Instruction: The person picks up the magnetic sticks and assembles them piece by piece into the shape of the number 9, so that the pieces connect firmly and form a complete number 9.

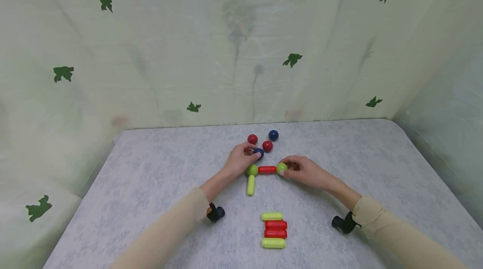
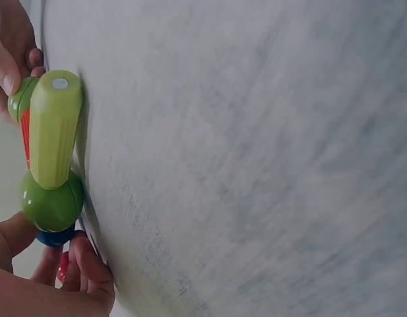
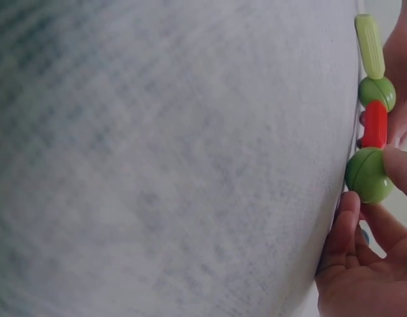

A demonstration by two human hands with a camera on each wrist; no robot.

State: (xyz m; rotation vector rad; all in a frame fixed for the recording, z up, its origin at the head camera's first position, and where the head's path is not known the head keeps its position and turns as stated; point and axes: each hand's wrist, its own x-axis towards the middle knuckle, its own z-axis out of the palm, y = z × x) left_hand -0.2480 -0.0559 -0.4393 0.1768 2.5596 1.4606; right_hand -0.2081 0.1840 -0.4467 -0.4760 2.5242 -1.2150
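Note:
My left hand [image 1: 241, 160] pinches a dark blue ball [image 1: 258, 152] between thumb and fingers, just behind a green ball [image 1: 253, 170]. A light green stick [image 1: 250, 185] runs from that green ball toward me. From its right side a red stick [image 1: 267, 170] leads to a second green ball [image 1: 281, 168]. That second ball is held by the thumb and fingers of my right hand [image 1: 305, 171]. In the left wrist view, the light green stick [image 2: 55, 129] shows a silvery round spot on its end. The right wrist view shows thumb and fingertips around the second green ball [image 3: 369, 175].
Beyond my left hand lie two red balls [image 1: 252, 139] and another dark blue ball [image 1: 273, 135]. Nearer to me, two red sticks [image 1: 276, 225] lie in a stack-like row between two light green sticks [image 1: 273, 243]. A patterned curtain [image 1: 241, 50] hangs behind the grey table [image 1: 158, 151].

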